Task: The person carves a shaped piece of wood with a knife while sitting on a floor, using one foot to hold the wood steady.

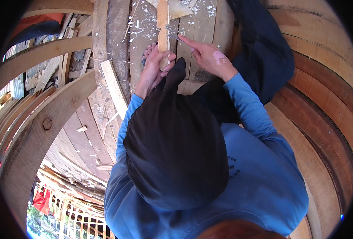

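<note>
My left hand (pixel 159 63) is closed around the lower end of a narrow wooden strip (pixel 163 40), which points away from me. A notch shows in the strip's right edge, a little beyond the hand. At that edge lies the thin blade of a knife (pixel 173 37), held in my right hand (pixel 212 57) with the index finger stretched along it. The knife's handle is hidden in the fingers. Bare toes (pixel 149 49) show just beyond my left hand. Dark cloth (pixel 176 155) covers the middle of the view, in front of my blue shirt.
Pale shavings (pixel 136 30) lie scattered over the plank floor (pixel 118 30). A light board offcut (pixel 115 87) rests to the left of my left forearm. Curved timber ribs (pixel 45 123) rise at the left, and bent planks (pixel 323 79) form the right side. A slatted lattice (pixel 77 217) stands at lower left.
</note>
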A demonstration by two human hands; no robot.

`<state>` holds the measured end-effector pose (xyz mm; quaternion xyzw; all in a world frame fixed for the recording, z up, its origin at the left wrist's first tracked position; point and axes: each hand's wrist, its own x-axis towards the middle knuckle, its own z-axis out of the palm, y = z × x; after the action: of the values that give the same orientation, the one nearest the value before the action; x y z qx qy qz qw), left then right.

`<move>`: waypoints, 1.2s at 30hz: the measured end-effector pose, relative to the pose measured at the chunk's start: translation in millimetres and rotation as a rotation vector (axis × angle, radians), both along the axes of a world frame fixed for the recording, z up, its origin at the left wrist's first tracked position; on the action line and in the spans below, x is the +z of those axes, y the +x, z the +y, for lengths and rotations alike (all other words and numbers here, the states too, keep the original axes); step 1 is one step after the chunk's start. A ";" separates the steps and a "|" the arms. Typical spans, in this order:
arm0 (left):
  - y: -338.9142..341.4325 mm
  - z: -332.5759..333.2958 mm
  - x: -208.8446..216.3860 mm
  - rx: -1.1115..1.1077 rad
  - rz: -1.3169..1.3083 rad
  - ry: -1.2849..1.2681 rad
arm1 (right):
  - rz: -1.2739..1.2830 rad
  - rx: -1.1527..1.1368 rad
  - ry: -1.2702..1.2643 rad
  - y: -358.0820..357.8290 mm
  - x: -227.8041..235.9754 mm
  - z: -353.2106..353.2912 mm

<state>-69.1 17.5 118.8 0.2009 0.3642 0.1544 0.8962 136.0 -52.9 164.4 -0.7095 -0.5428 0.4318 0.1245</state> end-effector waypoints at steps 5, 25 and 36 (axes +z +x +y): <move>7.0 -2.1 -36.4 -0.132 0.236 0.218 | -0.049 0.071 -0.046 1.2 -11.4 -3.3; 20.3 -17.2 -48.7 -0.078 0.433 0.523 | -0.304 -0.156 0.000 -39.2 -6.4 -13.3; 15.6 -20.8 -105.6 -0.016 0.677 1.046 | -0.143 -0.196 0.099 -30.2 -36.5 -15.1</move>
<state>-53.5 -3.3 13.3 0.6539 0.5025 0.2334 0.5152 105.8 -68.0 127.9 -0.7812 -0.4989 0.3385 0.1622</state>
